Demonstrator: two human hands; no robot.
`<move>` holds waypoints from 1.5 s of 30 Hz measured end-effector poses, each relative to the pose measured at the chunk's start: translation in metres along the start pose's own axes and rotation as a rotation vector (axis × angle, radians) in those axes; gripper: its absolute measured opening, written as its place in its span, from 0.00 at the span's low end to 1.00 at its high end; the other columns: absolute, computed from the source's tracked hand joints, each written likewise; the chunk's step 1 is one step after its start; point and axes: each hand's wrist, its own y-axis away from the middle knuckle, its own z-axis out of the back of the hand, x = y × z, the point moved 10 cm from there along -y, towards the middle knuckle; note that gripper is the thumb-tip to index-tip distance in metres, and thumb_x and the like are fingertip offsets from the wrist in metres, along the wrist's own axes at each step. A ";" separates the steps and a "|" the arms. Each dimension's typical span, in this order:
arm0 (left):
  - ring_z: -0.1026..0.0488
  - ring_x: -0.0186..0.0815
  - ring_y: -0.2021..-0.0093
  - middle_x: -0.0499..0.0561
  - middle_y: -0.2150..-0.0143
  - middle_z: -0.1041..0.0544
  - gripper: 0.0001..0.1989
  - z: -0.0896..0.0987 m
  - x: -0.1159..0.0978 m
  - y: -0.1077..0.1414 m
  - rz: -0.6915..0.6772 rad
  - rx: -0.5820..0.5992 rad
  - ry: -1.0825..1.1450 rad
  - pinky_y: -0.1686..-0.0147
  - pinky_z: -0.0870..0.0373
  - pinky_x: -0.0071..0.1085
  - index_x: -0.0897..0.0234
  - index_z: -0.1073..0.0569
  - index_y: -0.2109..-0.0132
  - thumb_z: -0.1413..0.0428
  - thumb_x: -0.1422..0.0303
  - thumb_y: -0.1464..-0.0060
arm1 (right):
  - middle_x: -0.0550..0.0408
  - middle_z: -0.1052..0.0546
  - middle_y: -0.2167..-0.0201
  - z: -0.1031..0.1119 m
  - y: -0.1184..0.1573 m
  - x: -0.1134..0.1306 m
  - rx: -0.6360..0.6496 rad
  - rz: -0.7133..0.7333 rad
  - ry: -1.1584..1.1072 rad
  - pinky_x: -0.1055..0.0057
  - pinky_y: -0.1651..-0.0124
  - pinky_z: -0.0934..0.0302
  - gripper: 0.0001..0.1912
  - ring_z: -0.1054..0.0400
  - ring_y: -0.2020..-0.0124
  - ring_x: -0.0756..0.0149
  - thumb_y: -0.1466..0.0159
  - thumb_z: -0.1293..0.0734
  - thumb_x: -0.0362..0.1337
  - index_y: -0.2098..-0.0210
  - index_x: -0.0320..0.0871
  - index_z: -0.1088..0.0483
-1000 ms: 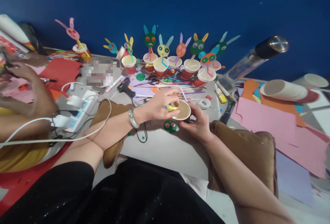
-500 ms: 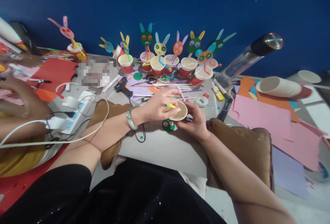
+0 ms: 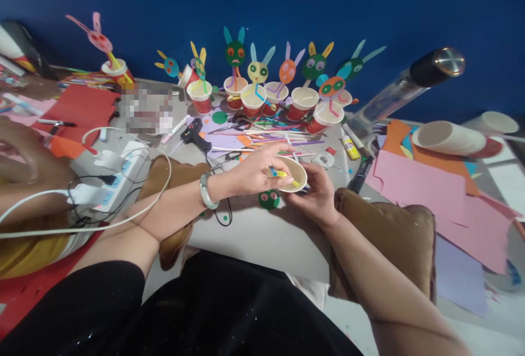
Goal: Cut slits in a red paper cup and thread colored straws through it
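Observation:
My right hand is wrapped round the side of a paper cup, whose mouth is tilted up toward me. In my left hand a small bent yellow piece with a blue end, which looks like pipe cleaner, is pinched, its yellow tip inside the cup's mouth. A pale thin strip shows just behind these fingers; what it joins is hidden. Below the cup, a green round paper face with pink eyes lies on the table.
Several cups with paper rabbit heads line the blue wall. A glue gun and power strip lie left, with a cable crossing my left arm. Right are a bottle, stacked cups and pink paper. Another person's arm is far left.
The yellow piece has moved right and down, its tip now farther into the cup. Both hands and the cup have shifted slightly right in the view.

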 end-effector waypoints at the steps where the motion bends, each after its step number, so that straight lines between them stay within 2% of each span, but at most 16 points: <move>1: 0.32 0.53 0.30 0.61 0.33 0.27 0.14 -0.001 -0.001 0.001 0.006 0.009 -0.006 0.30 0.36 0.54 0.61 0.15 0.59 0.38 0.56 0.39 | 0.48 0.18 0.50 0.000 0.000 0.000 0.002 0.004 0.001 0.62 0.56 0.23 0.32 0.19 0.57 0.57 0.44 0.19 0.44 0.44 0.49 0.29; 5: 0.34 0.55 0.29 0.61 0.31 0.28 0.15 -0.001 -0.003 0.002 0.031 0.010 -0.033 0.29 0.39 0.55 0.61 0.15 0.57 0.39 0.55 0.38 | 0.47 0.18 0.49 0.000 0.001 0.000 -0.003 0.023 0.022 0.61 0.54 0.23 0.31 0.19 0.55 0.56 0.42 0.20 0.48 0.43 0.49 0.29; 10: 0.33 0.56 0.29 0.61 0.31 0.28 0.10 -0.002 -0.005 0.003 0.042 -0.001 -0.088 0.29 0.40 0.58 0.61 0.15 0.59 0.37 0.60 0.40 | 0.47 0.17 0.51 0.002 0.002 0.006 -0.020 0.099 0.064 0.61 0.55 0.22 0.29 0.18 0.55 0.55 0.40 0.21 0.46 0.43 0.50 0.28; 13: 0.33 0.57 0.29 0.60 0.31 0.29 0.08 -0.001 -0.005 0.003 0.042 -0.015 -0.096 0.30 0.39 0.58 0.60 0.15 0.59 0.36 0.62 0.42 | 0.44 0.16 0.50 0.002 0.002 0.008 0.010 0.096 0.134 0.61 0.56 0.21 0.28 0.18 0.55 0.53 0.39 0.22 0.46 0.42 0.48 0.28; 16: 0.33 0.55 0.30 0.60 0.31 0.29 0.08 -0.001 -0.002 0.004 0.074 -0.024 -0.084 0.30 0.37 0.57 0.61 0.15 0.60 0.36 0.62 0.41 | 0.43 0.17 0.47 0.000 0.000 0.011 0.045 0.075 0.201 0.62 0.56 0.21 0.27 0.17 0.55 0.53 0.38 0.24 0.43 0.41 0.47 0.28; 19: 0.31 0.54 0.31 0.61 0.32 0.28 0.10 0.000 0.004 0.004 0.110 -0.045 -0.050 0.31 0.35 0.55 0.62 0.15 0.60 0.36 0.61 0.41 | 0.44 0.17 0.46 0.000 -0.002 0.019 0.024 0.103 0.232 0.62 0.55 0.21 0.25 0.18 0.52 0.53 0.37 0.25 0.38 0.41 0.48 0.26; 21: 0.29 0.53 0.33 0.63 0.34 0.27 0.11 0.002 0.008 0.003 0.126 -0.084 -0.023 0.32 0.33 0.53 0.64 0.15 0.60 0.36 0.61 0.41 | 0.45 0.17 0.45 0.002 -0.003 0.023 -0.028 0.107 0.223 0.64 0.58 0.21 0.25 0.18 0.54 0.55 0.37 0.25 0.35 0.41 0.48 0.25; 23: 0.27 0.51 0.36 0.63 0.39 0.24 0.10 0.004 0.013 0.002 0.140 -0.121 0.006 0.33 0.32 0.50 0.65 0.16 0.60 0.36 0.62 0.41 | 0.46 0.17 0.46 0.005 -0.002 0.021 -0.075 0.069 0.210 0.66 0.61 0.22 0.26 0.17 0.60 0.59 0.37 0.25 0.34 0.40 0.48 0.25; 27: 0.24 0.45 0.44 0.57 0.52 0.18 0.07 0.006 0.027 0.000 0.197 -0.167 0.077 0.39 0.28 0.46 0.64 0.17 0.65 0.35 0.64 0.43 | 0.47 0.16 0.48 0.007 0.001 0.012 -0.109 -0.034 0.176 0.64 0.61 0.21 0.26 0.19 0.69 0.64 0.36 0.24 0.36 0.39 0.48 0.25; 32: 0.21 0.39 0.53 0.54 0.55 0.17 0.07 -0.003 0.049 -0.001 0.318 -0.178 0.313 0.46 0.25 0.39 0.65 0.18 0.65 0.36 0.64 0.44 | 0.46 0.16 0.47 0.013 -0.001 0.020 -0.157 0.022 0.189 0.56 0.53 0.21 0.19 0.17 0.63 0.57 0.35 0.25 0.36 0.45 0.49 0.21; 34: 0.21 0.38 0.54 0.55 0.56 0.16 0.10 -0.009 0.055 0.000 0.363 -0.162 0.417 0.48 0.25 0.37 0.66 0.19 0.64 0.36 0.62 0.45 | 0.46 0.16 0.48 0.016 -0.003 0.021 -0.183 0.029 0.184 0.57 0.55 0.21 0.17 0.18 0.65 0.59 0.35 0.25 0.36 0.47 0.49 0.20; 36: 0.21 0.38 0.55 0.55 0.57 0.16 0.12 -0.015 0.060 0.002 0.417 -0.148 0.480 0.49 0.24 0.37 0.66 0.19 0.64 0.36 0.60 0.44 | 0.47 0.15 0.49 0.016 -0.004 0.020 -0.195 -0.002 0.188 0.61 0.62 0.22 0.14 0.21 0.70 0.63 0.35 0.25 0.37 0.50 0.48 0.20; 40: 0.20 0.39 0.55 0.53 0.58 0.15 0.10 -0.019 0.068 0.007 0.537 -0.172 0.562 0.48 0.23 0.38 0.65 0.20 0.63 0.36 0.62 0.46 | 0.48 0.15 0.53 0.019 -0.005 0.013 -0.218 -0.092 0.195 0.69 0.75 0.30 0.11 0.29 0.78 0.71 0.36 0.24 0.42 0.55 0.46 0.21; 42: 0.20 0.39 0.54 0.52 0.58 0.15 0.08 -0.019 0.072 0.009 0.583 -0.196 0.592 0.47 0.23 0.37 0.65 0.20 0.64 0.35 0.64 0.48 | 0.48 0.14 0.53 0.019 -0.005 0.014 -0.227 -0.094 0.169 0.69 0.75 0.30 0.10 0.27 0.76 0.70 0.35 0.24 0.42 0.56 0.46 0.21; 45: 0.20 0.38 0.56 0.51 0.58 0.15 0.09 -0.020 0.076 0.010 0.605 -0.218 0.627 0.49 0.24 0.36 0.65 0.19 0.65 0.34 0.63 0.51 | 0.47 0.14 0.53 0.021 -0.006 0.022 -0.243 -0.033 0.179 0.63 0.64 0.23 0.07 0.19 0.63 0.60 0.35 0.24 0.40 0.58 0.47 0.20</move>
